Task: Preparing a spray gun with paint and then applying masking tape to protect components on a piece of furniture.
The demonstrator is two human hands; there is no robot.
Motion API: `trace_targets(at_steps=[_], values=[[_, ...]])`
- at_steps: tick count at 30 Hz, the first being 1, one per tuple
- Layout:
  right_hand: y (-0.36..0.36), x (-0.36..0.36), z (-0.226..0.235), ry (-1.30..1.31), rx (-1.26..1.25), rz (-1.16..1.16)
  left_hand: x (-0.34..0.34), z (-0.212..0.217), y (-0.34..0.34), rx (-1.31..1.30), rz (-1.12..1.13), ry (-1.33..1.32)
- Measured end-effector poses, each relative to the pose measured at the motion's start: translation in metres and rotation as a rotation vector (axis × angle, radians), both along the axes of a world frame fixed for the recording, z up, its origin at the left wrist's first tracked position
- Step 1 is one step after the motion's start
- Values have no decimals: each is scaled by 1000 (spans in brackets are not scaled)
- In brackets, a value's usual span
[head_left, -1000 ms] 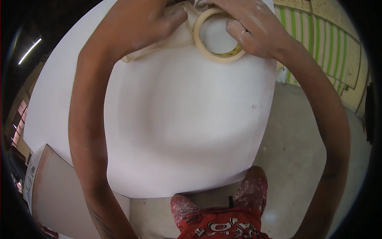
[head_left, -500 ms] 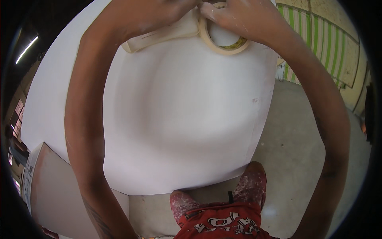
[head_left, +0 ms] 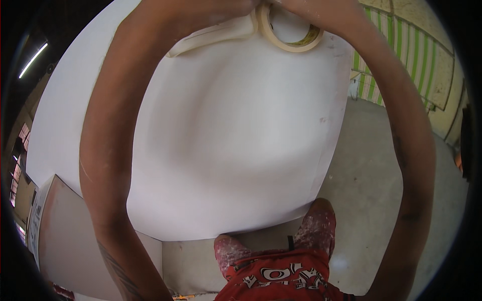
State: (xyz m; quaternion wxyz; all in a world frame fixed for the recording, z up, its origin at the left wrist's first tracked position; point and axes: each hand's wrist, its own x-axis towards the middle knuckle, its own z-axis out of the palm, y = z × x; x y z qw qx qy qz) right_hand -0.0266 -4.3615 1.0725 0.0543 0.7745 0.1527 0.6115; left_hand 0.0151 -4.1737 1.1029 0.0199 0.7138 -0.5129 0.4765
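A roll of cream masking tape (head_left: 293, 47) is near the top edge, over a large white panel (head_left: 236, 130). My right hand (head_left: 314, 11) is closed at the upper part of the roll; the frame edge cuts off most of its fingers. My left hand (head_left: 221, 9) lies beside it, knuckles bent, its fingertips hidden. Beneath the left hand a pale cream, flat strip-like piece (head_left: 218, 36) stretches from the roll toward the left wrist. What the left fingers hold is out of sight.
At the lower left stands a box-like piece with a pale face (head_left: 68, 231). Grey concrete floor (head_left: 361, 175) lies right of the panel. Green-striped sheeting (head_left: 401, 50) hangs at the upper right. My knees (head_left: 319, 220) are close to the panel's near edge.
Both hands have moved farther away and slightly right, partly out of the frame. The tape roll and the cream strip have moved the same way with them.
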Motion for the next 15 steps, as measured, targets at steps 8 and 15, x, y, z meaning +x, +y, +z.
trace_targets(at_steps=[8,15], values=[[-5,-11,16,157,-48,9,-8,-9,-6,-121,-89,-10],[-4,-10,20,193,-29,34,-10,-14,-12,-150,-1,-230]])
